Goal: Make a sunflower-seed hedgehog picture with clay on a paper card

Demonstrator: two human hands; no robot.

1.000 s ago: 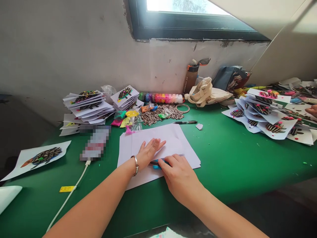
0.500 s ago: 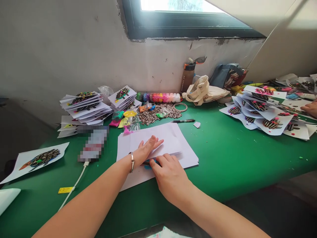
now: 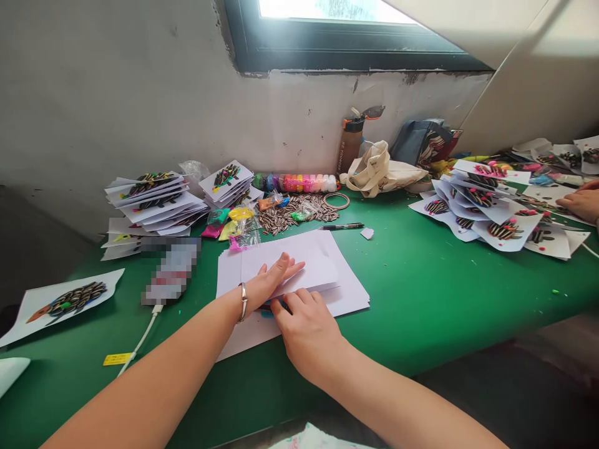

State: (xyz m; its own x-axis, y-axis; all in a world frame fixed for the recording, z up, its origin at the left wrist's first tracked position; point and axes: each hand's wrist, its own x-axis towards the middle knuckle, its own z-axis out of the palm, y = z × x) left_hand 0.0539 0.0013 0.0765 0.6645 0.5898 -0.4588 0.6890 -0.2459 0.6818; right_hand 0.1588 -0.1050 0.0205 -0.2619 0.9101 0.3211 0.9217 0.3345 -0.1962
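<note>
A short stack of white paper (image 3: 349, 290) lies on the green tabletop in front of me. The top sheet (image 3: 313, 265) is folded back on itself. My left hand (image 3: 274, 279) presses flat on this folded sheet, fingers stretched out to the right. Just below its near edge, my right hand (image 3: 304, 327) is closed, fingers curled, touching the paper. A thin dark and blue thing (image 3: 266, 308) shows between my hands at the right fingertips; most of it is covered, and its kind cannot be made out.
Sunflower seeds (image 3: 281, 218), clay packets (image 3: 241, 214), a pen (image 3: 344, 226) and a tape roll (image 3: 337, 201) lie behind the paper. Seed-picture stacks stand left (image 3: 156, 202) and right (image 3: 491, 206). A phone (image 3: 173, 271) is on a cable. Another person's hand (image 3: 580, 202) is far right.
The whole view has shifted slightly, so things appear a little further left. My hands keep nearly the same place on the folded paper.
</note>
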